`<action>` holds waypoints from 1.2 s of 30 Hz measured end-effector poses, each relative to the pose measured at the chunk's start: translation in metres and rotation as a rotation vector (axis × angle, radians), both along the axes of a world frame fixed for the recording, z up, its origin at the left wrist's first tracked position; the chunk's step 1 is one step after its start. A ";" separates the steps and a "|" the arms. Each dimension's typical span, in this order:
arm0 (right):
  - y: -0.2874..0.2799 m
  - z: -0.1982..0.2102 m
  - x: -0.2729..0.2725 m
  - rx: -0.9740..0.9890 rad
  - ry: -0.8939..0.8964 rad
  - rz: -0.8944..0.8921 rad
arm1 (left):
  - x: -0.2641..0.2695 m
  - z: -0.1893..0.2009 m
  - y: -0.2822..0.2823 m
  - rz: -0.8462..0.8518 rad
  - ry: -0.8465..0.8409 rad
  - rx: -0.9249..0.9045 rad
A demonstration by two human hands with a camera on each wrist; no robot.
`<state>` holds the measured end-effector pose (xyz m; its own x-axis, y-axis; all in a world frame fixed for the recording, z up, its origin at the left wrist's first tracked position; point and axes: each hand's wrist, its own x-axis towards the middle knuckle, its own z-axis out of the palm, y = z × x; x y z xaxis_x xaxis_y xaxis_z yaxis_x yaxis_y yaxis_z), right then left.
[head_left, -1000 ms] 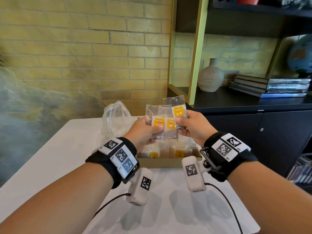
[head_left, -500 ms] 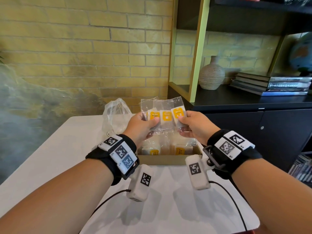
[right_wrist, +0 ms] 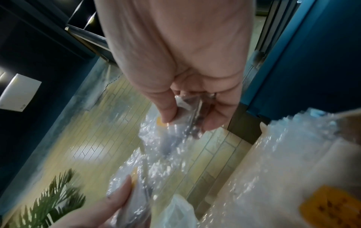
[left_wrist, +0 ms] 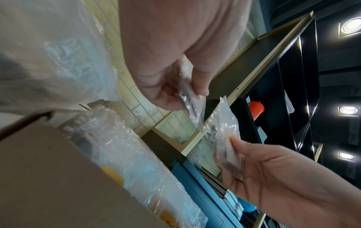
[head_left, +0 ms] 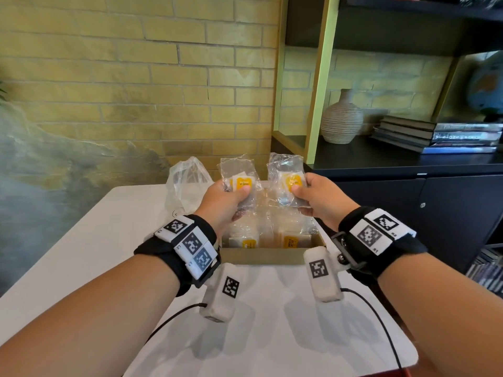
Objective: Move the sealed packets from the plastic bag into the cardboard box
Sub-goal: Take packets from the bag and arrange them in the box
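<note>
Both hands hold clear sealed packets with yellow labels above the open cardboard box [head_left: 261,257]. My left hand [head_left: 226,200] pinches a packet [head_left: 239,175] between thumb and fingers; the left wrist view shows that packet [left_wrist: 192,98] in its fingers. My right hand [head_left: 313,197] pinches packets [head_left: 288,178], seen again in the right wrist view as crinkled plastic [right_wrist: 171,131] under the thumb. Several more packets [head_left: 272,235] lie inside the box. The clear plastic bag [head_left: 187,180] stands crumpled behind the box to the left.
The box sits on a white table [head_left: 81,254] whose right edge is close to a dark cabinet [head_left: 435,213]. A ribbed vase [head_left: 341,118] and stacked books [head_left: 435,134] rest on the cabinet shelf. A brick wall [head_left: 136,77] stands behind.
The hands have pulled apart sideways. The bunch of packets held together between them is now split, some in the left hand and some in the right.
</note>
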<state>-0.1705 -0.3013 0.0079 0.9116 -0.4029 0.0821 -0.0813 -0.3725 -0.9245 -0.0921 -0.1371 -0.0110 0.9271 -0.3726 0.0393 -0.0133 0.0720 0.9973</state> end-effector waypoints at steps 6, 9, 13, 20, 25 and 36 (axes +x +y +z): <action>-0.009 -0.007 -0.006 -0.656 0.182 0.100 | 0.003 -0.001 0.003 0.042 0.053 -0.042; -0.004 -0.014 -0.010 -0.832 0.328 0.186 | 0.002 -0.001 0.004 0.039 0.035 -0.041; 0.000 -0.019 -0.012 -0.921 0.426 0.272 | 0.000 0.000 0.005 0.043 -0.010 -0.028; -0.001 -0.014 -0.007 -1.024 0.380 0.180 | 0.000 0.001 0.011 0.040 -0.056 0.011; -0.002 -0.015 -0.002 -1.049 0.519 0.236 | 0.004 0.001 0.014 0.040 -0.115 0.038; -0.008 -0.026 -0.001 -1.070 0.509 0.196 | 0.005 -0.004 0.014 -0.240 -0.677 0.845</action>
<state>-0.1713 -0.3088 -0.0185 0.9748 -0.2011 -0.0963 -0.2037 -0.9789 -0.0170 -0.0867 -0.1232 -0.0154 0.7103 -0.6856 0.1591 -0.6512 -0.5544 0.5181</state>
